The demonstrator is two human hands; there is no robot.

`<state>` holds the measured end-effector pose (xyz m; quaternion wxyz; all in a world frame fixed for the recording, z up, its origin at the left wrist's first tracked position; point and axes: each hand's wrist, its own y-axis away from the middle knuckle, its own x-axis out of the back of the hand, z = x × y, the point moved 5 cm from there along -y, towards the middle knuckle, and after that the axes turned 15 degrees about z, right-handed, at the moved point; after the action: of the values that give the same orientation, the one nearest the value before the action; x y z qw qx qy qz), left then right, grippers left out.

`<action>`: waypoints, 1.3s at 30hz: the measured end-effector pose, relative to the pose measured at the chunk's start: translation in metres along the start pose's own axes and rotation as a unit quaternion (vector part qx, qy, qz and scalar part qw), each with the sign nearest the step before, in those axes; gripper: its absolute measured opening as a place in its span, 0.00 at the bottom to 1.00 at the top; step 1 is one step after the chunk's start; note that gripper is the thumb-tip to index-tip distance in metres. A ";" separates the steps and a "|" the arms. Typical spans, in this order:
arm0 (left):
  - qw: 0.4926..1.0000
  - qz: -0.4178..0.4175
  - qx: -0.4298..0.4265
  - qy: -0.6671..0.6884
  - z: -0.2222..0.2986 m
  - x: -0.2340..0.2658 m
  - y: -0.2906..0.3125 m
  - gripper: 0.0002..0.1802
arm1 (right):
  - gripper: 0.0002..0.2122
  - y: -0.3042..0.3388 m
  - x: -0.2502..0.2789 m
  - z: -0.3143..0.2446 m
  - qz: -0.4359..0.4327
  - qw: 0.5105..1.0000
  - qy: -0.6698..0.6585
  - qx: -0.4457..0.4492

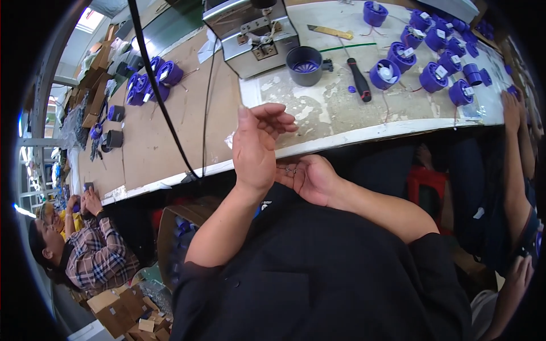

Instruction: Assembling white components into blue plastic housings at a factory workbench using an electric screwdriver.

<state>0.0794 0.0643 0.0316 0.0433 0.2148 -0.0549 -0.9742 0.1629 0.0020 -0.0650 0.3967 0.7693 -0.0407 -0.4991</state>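
Observation:
My left hand (256, 145) is raised at the table's front edge, fingers loosely bent and apart, with nothing visible in it. Just below and to its right, my right hand (315, 181) is turned palm up and cupped. A few small dark metal pieces (291, 170), looking like screws, lie on its fingers. Beyond the hands, a dark grey round housing (304, 66) with a purple ribbed inside stands against a metal machine (250, 37). To its right lies a screwdriver (359, 79) with a black and red handle.
Several purple motor housings (434, 77) with wires cover the right of the worktable (318, 113); more purple housings (153, 82) stand at left. A yellow utility knife (330, 31) lies at the back. A black cable (159, 96) crosses the left side. Co-workers sit on both sides.

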 end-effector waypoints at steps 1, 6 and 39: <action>1.000 -0.010 0.005 -0.016 -0.003 -0.005 -0.003 0.34 | 0.15 0.002 0.003 -0.003 0.001 1.000 -0.008 0.001; 0.968 -0.096 -0.092 -0.213 -0.020 -0.020 -0.011 0.16 | 0.15 0.011 0.021 -0.016 0.052 0.996 -0.053 0.055; 0.989 -0.069 -0.078 -0.107 -0.005 0.012 -0.008 0.16 | 0.07 0.038 0.028 -0.008 0.030 1.000 -0.002 -0.005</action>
<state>0.0701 0.0704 0.0213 -0.0133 0.1086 0.0317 -0.9935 0.1956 -0.0318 -0.0595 0.4148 0.7647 -0.0621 -0.4892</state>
